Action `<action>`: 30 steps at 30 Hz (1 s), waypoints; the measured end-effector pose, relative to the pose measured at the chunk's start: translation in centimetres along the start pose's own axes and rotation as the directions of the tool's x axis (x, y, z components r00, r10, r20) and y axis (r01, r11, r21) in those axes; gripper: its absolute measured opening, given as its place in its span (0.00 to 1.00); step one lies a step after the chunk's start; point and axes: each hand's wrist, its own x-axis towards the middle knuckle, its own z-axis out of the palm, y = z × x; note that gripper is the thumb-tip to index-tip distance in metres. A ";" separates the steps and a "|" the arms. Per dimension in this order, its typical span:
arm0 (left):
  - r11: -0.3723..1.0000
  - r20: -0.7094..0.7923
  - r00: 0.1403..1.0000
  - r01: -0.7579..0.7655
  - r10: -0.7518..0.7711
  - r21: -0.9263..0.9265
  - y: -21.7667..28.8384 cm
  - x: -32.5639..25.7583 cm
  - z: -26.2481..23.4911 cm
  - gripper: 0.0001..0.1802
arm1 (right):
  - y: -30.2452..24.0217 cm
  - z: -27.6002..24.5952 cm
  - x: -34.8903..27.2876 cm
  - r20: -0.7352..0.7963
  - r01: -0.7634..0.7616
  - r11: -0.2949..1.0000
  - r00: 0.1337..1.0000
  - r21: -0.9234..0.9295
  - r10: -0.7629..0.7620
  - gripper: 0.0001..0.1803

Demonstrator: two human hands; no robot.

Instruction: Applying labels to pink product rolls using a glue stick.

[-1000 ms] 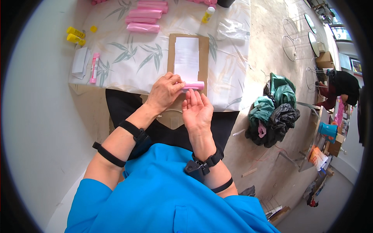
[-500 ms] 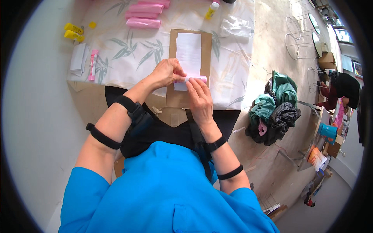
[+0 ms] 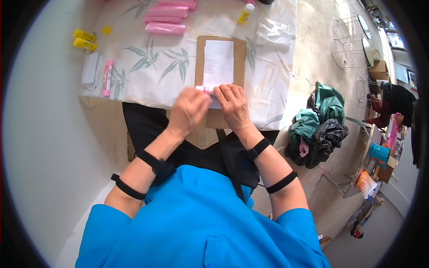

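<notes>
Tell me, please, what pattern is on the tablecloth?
The tablecloth is white with grey-green leaf sprigs, seen best in the head view.

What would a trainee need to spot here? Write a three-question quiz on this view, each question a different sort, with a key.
1. True or false: both hands are at the near end of the white paper sheet on the brown cardboard.
2. Which lies nearest the left hand? A) yellow tubes B) small pink item C) clear plastic bag
3. Fill in: the heap of dark and green clothing on the floor is on the person's ____ side.

Key: 1 true. 2 B; it sits between the left hand and the right hand. 3 right.
</notes>
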 end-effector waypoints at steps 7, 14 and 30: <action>0.931 0.122 0.952 -0.302 0.282 0.207 -0.6 -1.0 2.3 0.17 | 0.4 -0.2 1.5 0.179 0.039 0.998 0.983 -0.045 -0.030 0.19; 0.946 0.135 0.962 -0.259 0.236 0.195 -0.2 -0.9 2.1 0.15 | 2.0 -0.9 1.9 0.183 0.121 0.991 0.975 0.049 -0.128 0.16; 0.993 0.228 0.972 -0.083 0.062 0.084 0.9 0.2 1.0 0.12 | 3.0 -8.9 5.1 -0.290 -0.526 0.642 0.602 0.557 0.744 0.13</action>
